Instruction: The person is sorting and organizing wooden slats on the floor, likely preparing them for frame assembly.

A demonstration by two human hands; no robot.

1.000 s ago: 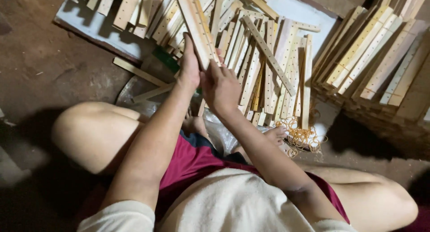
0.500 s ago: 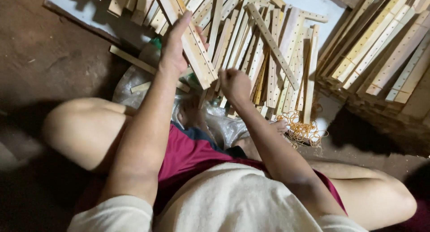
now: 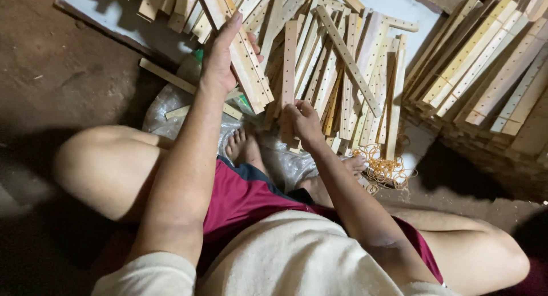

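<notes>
Left hand (image 3: 224,56) gripping bundle of drilled slats (image 3: 242,59), right hand (image 3: 304,122) pinching single slat (image 3: 289,73)

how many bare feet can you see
2. One foot lies on the clear plastic sheet below the left hand; the other foot shows only its toes, beside the rubber bands and under the right forearm.

Bundle of pale drilled wooden slats (image 3: 242,50) held tilted, single upright slat (image 3: 289,73)
</notes>
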